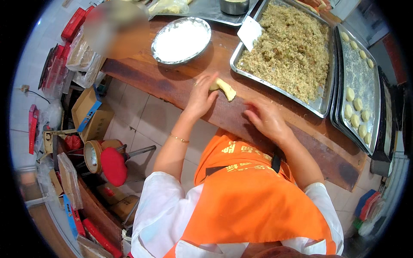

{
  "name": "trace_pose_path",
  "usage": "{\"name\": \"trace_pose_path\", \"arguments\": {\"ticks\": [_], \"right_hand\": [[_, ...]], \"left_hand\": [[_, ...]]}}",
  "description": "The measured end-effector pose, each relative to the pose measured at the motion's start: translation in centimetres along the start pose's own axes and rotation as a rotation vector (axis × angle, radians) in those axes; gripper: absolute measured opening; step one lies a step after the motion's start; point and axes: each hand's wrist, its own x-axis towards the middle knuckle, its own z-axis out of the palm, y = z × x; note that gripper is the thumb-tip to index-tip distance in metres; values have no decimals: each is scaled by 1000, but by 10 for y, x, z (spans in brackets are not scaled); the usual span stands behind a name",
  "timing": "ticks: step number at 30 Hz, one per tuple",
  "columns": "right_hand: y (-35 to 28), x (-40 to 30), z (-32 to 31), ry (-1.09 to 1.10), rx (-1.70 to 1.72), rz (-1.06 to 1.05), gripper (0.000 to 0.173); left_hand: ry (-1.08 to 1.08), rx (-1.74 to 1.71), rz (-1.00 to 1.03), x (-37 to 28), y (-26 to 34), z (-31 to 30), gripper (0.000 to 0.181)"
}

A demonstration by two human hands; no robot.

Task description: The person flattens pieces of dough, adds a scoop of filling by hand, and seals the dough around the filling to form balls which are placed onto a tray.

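Observation:
A short, bent roll of pale yellow dough [226, 89] lies on the wooden tabletop near its front edge. My left hand [204, 93] is at the dough's left end, fingers over or against it; whether it grips the dough cannot be told. To the right of the dough, my right hand [265, 119] hovers by the table edge, fingers loosely curled and apart, with nothing seen in it. Beyond my left hand stands a metal bowl of white flour [182, 40]. A large metal tray [277, 84] of crumbly filling, with a white scraper [250, 33] at its left rim, lies beyond my right hand.
Stacked trays on the right carry floured dough pieces [357, 104]. At the back are another metal tray [206, 16], a metal pot [234, 7] and a plastic bag of dough [169, 7]. A red-topped stool [113, 166] and cardboard boxes [93, 113] stand left. Another person's hand [322, 4] shows top right.

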Motion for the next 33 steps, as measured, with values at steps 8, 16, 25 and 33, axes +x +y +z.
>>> {"name": "trace_pose_path", "arguments": {"ticks": [8, 16, 25, 33], "right_hand": [[14, 39, 38, 58, 402, 38, 52], [-3, 22, 17, 32, 304, 88, 29], [-23, 8, -5, 60, 286, 20, 44], [-17, 4, -1, -70, 590, 189, 39]], "left_hand": [[-36, -466, 12, 7, 51, -14, 23], [-85, -1336, -302, -9, 53, -1, 66], [92, -369, 18, -4, 88, 5, 20], [188, -504, 157, 1, 91, 10, 49]]}}
